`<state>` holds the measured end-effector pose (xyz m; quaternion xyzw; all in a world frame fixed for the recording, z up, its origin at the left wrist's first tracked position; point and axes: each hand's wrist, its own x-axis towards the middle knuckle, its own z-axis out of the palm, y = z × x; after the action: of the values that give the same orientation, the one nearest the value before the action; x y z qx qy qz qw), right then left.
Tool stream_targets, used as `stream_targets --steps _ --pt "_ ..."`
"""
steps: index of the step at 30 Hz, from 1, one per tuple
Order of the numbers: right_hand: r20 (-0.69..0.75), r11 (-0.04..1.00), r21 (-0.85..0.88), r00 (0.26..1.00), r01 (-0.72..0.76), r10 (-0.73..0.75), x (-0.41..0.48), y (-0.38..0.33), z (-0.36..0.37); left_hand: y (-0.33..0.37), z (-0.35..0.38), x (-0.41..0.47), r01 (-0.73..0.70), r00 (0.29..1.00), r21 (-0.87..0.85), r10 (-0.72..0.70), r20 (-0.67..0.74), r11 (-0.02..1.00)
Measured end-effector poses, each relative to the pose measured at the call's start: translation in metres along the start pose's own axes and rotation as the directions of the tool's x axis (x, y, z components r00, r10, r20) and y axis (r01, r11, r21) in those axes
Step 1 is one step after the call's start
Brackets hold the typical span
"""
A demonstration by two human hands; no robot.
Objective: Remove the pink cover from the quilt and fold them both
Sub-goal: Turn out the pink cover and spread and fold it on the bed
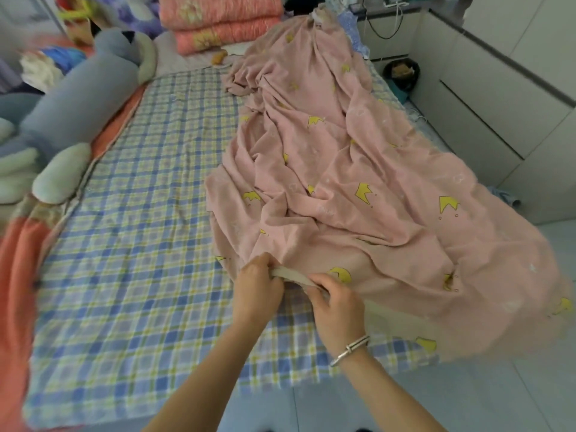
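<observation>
The pink cover (343, 169), printed with yellow crowns, lies crumpled along the right half of the bed, its right side hanging over the edge. The blue-and-yellow checked quilt (131, 232) is spread flat beneath it. At the near edge of the cover, my left hand (257, 291) and my right hand (338, 310) both grip a pale hem strip (293, 274) of the cover, close together. A bracelet sits on my right wrist.
Folded orange-pink quilts (224, 23) are stacked at the head of the bed. A long grey plush toy (81, 98) lies along the left side. White cabinets (498, 98) stand to the right, a dark bin (402, 73) on the floor beside them.
</observation>
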<state>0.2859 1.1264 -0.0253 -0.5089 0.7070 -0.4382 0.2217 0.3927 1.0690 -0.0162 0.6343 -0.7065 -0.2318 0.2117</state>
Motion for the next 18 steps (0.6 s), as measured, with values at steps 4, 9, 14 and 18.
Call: stream_targets --steps 4,9,14,18 --pt "-0.146 0.982 -0.023 0.971 0.187 -0.189 -0.006 -0.007 -0.002 -0.008 -0.005 0.008 0.068 0.997 0.058 -0.066 -0.038 0.996" --pt "-0.225 0.984 0.040 0.961 0.172 -0.159 -0.005 -0.009 -0.024 -0.027 -0.028 0.025 0.171 0.975 0.142 -0.147 -0.165 0.975" --pt "-0.100 0.993 -0.080 0.991 0.086 -0.094 -0.002 -0.009 -0.035 -0.058 -0.065 0.035 0.126 0.976 0.240 -0.076 -0.205 0.963" --pt "0.226 0.938 -0.301 0.968 0.173 -0.106 0.007 -0.035 0.004 -0.037 -0.076 0.017 -0.140 0.989 0.262 0.148 -0.009 0.955"
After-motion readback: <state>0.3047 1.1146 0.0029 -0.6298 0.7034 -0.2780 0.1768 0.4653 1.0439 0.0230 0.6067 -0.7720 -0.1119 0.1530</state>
